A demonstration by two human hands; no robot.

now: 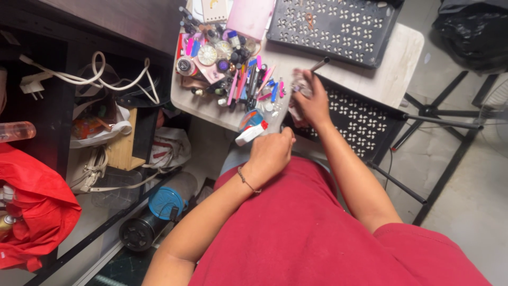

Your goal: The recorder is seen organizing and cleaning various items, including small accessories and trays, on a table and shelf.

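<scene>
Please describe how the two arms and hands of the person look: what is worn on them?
Both forearms are bare, with no sleeves reaching them. The left hand has a thin dark beaded bracelet around its wrist. The right hand shows no bracelet, watch or glove; rings cannot be made out. A dark red fabric garment covers the body below the arms.

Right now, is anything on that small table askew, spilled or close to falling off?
Yes. The white tube with a red cap lies tilted at the table's near edge, by the left hand. Pens and small jars lie in a loose heap. The right hand holds something small; nothing looks spilled.
</scene>
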